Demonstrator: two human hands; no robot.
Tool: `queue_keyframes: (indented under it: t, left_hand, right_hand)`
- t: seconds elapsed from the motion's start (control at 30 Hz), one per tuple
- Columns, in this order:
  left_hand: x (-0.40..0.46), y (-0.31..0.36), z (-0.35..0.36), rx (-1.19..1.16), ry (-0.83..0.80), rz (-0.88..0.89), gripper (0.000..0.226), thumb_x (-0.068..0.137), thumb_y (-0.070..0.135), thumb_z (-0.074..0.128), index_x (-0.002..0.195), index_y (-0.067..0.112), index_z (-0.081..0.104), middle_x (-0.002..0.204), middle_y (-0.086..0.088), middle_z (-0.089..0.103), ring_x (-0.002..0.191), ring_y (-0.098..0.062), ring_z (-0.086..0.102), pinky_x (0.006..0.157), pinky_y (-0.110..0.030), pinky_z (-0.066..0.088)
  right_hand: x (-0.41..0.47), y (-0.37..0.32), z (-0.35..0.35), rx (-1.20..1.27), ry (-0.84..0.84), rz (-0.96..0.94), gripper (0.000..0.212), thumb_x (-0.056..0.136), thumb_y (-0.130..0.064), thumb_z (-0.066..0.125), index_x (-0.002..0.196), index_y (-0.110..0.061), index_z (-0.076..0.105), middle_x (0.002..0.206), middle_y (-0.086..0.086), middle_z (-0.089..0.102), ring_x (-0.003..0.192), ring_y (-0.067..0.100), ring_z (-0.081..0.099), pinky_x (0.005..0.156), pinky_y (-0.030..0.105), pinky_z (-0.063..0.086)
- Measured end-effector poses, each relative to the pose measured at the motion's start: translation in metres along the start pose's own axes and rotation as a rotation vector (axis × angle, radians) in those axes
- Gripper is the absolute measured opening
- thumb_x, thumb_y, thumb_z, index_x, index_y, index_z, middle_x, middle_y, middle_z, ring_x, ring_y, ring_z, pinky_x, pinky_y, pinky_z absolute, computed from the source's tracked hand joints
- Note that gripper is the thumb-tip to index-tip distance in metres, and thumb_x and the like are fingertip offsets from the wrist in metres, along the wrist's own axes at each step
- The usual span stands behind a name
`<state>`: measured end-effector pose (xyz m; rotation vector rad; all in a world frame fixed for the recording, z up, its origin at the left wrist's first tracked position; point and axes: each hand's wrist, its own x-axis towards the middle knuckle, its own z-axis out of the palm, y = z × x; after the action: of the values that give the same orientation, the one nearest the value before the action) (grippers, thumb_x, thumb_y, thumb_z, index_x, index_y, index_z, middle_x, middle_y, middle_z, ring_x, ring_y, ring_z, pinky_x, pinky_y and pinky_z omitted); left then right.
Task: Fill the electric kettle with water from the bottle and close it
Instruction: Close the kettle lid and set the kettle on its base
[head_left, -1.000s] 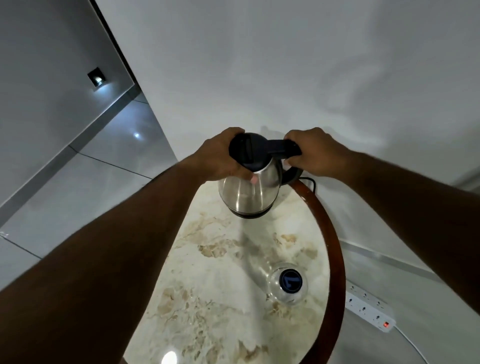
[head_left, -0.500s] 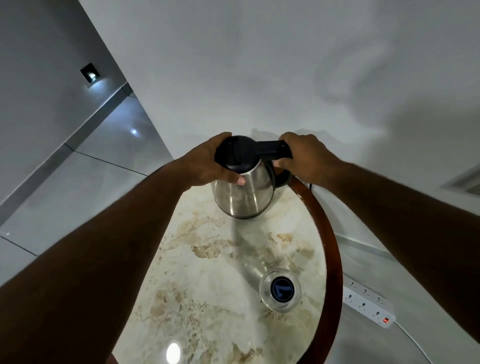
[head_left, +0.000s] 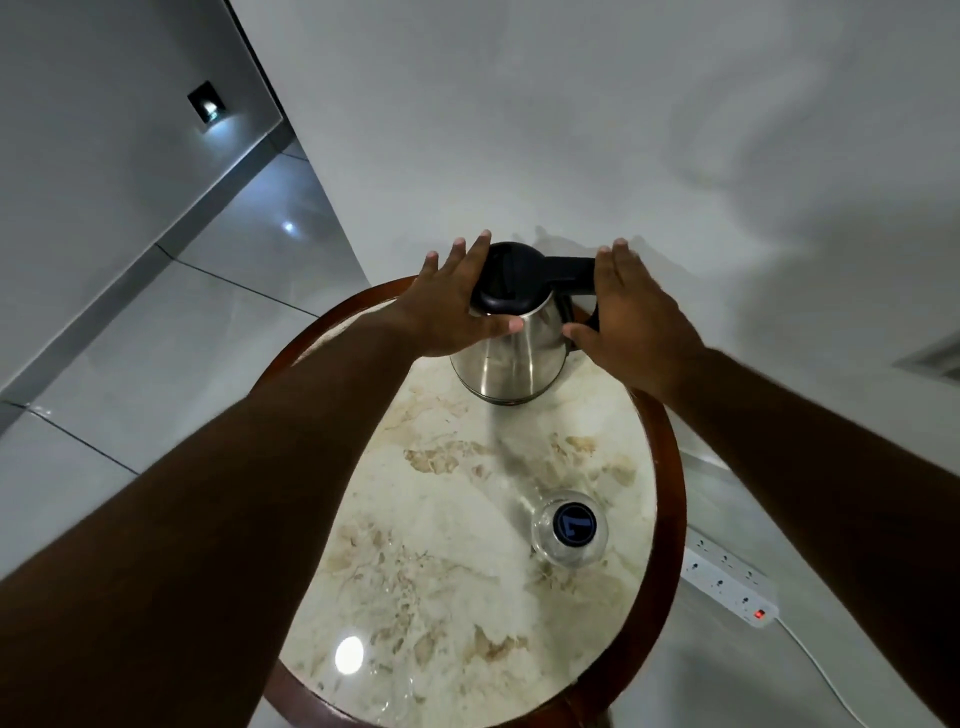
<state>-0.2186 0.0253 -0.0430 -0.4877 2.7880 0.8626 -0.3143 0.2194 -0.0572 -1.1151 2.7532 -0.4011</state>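
A steel electric kettle (head_left: 511, 358) with a black lid (head_left: 511, 283) down and a black handle stands at the far side of the round marble table (head_left: 431, 545). My left hand (head_left: 447, 306) hovers at the kettle's left with fingers spread, thumb near the steel body. My right hand (head_left: 631, 322) is spread flat at the handle side, thumb close to the handle. Neither hand grips anything. A clear water bottle (head_left: 570, 527) with a dark blue cap stands upright near the table's right edge.
The table has a dark wooden rim (head_left: 670, 467) and stands close to a white wall. A white power strip (head_left: 730, 584) with a red light lies on the tiled floor to the right, its cable trailing off.
Both hands have let go of the kettle: the left came off the lid and the right off the handle, and the fingers have opened out. The view has shifted.
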Motion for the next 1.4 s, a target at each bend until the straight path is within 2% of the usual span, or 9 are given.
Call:
queue_keyframes:
  t: [0.13,0.27,0.47,0.87,1.4]
  left_hand:
    - [-0.012,-0.004,0.004,0.085,0.071,0.002,0.1,0.083,0.06,0.057,0.152,0.023,-0.005,0.163,-0.009,-0.002,0.149,-0.031,-0.008,0.119,-0.045,0.006]
    - [-0.027,-0.018,0.009,0.156,0.092,0.017,0.09,0.088,0.062,0.044,0.152,0.018,0.0,0.163,-0.009,0.003,0.149,-0.026,-0.001,0.119,-0.04,0.008]
    - [-0.027,-0.02,0.015,0.204,0.072,-0.005,0.09,0.089,0.063,0.036,0.151,0.008,0.0,0.162,-0.015,-0.003,0.149,-0.026,-0.004,0.119,-0.037,0.004]
    - [-0.034,-0.019,0.013,0.281,0.046,-0.027,0.092,0.088,0.068,0.029,0.151,0.008,0.002,0.161,-0.015,-0.005,0.149,-0.028,-0.005,0.121,-0.04,0.004]
    - [-0.038,-0.024,0.013,0.238,0.038,-0.076,0.088,0.09,0.067,0.029,0.152,0.01,0.0,0.162,-0.011,-0.006,0.149,-0.025,-0.006,0.119,-0.038,0.002]
  right_hand:
    - [-0.003,-0.002,-0.012,0.042,-0.072,-0.055,0.07,0.097,-0.036,0.051,0.149,-0.005,0.017,0.161,0.015,0.012,0.148,0.029,0.01,0.117,0.042,0.019]
    - [0.001,-0.004,-0.018,0.002,-0.067,-0.076,0.059,0.101,-0.034,0.042,0.147,-0.002,0.025,0.158,0.017,0.02,0.147,0.029,0.015,0.117,0.041,0.019]
    - [0.0,-0.004,-0.011,-0.039,-0.051,-0.073,0.059,0.102,-0.036,0.037,0.148,-0.001,0.022,0.159,0.019,0.019,0.147,0.03,0.016,0.116,0.043,0.024]
    - [-0.005,-0.005,-0.011,-0.052,-0.083,-0.059,0.064,0.101,-0.037,0.039,0.149,-0.001,0.017,0.16,0.019,0.013,0.148,0.03,0.011,0.118,0.042,0.019]
    - [-0.006,-0.007,-0.009,-0.081,-0.064,-0.054,0.068,0.099,-0.04,0.043,0.148,-0.001,0.018,0.159,0.019,0.016,0.147,0.03,0.014,0.116,0.044,0.024]
